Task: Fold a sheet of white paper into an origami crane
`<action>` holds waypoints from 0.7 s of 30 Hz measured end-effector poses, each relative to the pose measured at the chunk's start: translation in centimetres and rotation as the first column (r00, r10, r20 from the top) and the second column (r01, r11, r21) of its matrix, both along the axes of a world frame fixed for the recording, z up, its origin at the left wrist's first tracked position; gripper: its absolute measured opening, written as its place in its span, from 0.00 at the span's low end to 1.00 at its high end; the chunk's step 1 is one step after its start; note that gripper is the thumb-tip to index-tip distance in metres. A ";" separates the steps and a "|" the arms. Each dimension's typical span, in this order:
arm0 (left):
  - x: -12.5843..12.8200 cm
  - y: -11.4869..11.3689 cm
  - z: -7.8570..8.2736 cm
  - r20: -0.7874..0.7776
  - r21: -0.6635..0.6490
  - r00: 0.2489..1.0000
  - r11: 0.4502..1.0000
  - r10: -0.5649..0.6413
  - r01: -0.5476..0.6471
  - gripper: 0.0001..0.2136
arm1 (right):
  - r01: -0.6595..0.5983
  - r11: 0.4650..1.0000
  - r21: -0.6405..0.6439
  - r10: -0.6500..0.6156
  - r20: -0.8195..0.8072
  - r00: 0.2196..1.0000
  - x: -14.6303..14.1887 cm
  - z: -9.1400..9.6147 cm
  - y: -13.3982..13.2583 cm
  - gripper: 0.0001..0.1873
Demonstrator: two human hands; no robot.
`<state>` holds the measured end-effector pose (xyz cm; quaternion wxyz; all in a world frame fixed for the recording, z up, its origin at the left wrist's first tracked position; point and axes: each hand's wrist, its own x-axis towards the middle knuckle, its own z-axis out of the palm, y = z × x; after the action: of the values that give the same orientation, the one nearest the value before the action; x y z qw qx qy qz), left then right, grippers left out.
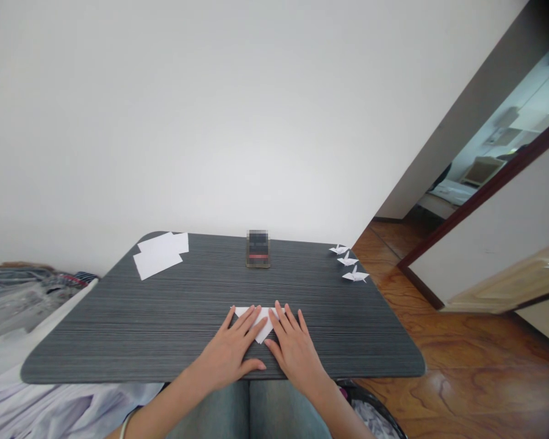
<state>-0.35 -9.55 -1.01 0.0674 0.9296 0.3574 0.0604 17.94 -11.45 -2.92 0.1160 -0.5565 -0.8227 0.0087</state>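
Note:
A white sheet of paper folded into a triangle [261,332] lies flat near the front edge of the dark table, its point toward me. My left hand [232,349] rests on its left part with the fingers spread. On the right part lies my right hand [294,347], fingers also outstretched and pressing flat. Both hands cover much of the paper, so only its middle and top edge show.
Several loose white sheets [160,253] lie at the table's back left. A phone [258,249] stands at the back middle. Three folded paper cranes [348,260] line the right edge of the dark table [165,329]. Behind is a white wall [256,122].

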 end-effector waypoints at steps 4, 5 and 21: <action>-0.1 0.1 0.2 0.012 -0.011 1.000 1.000 -0.016 0.016 0.34 | 0.003 1.000 -0.004 -0.003 0.007 1.000 -0.2 0.1 -0.1 0.27; -0.2 0.1 0.2 0.015 -0.017 1.000 1.000 -0.025 0.025 0.35 | 0.008 1.000 -0.007 -0.008 0.007 1.000 -0.2 0.1 -0.1 0.27; -0.7 0.3 0.1 0.024 -0.065 0.998 0.996 -0.053 0.054 0.38 | -0.002 1.000 -0.010 0.002 -0.002 1.000 -0.4 0.3 -0.3 0.25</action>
<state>-1.03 -9.22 -0.90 0.1037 0.9353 0.3333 0.0572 17.54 -11.77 -2.66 0.1139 -0.5563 -0.8230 0.0136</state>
